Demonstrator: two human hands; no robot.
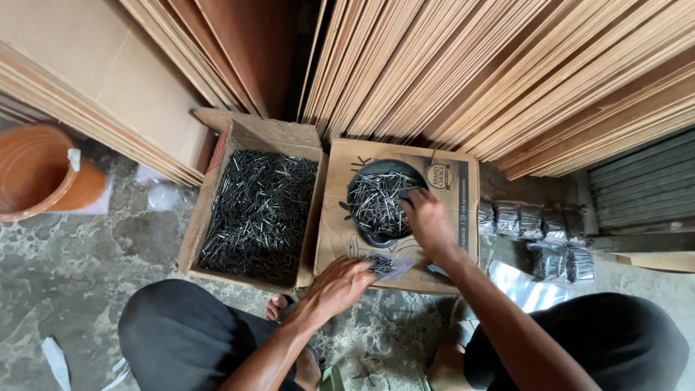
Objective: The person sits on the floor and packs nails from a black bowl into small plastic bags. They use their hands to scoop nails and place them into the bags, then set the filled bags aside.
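From the head camera, the black bowl [380, 199] of nails sat on a flattened carton [449, 239]. The right hand [427, 221] reached into its right edge, fingers curled over nails. Just below the bowl, the left hand [340, 284] pinched a small clear bag [387, 264] open for filling.

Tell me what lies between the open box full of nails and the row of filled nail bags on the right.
In the head view, a closed cardboard box lies between them; on it sits a black bowl of nails, where the right hand reaches.
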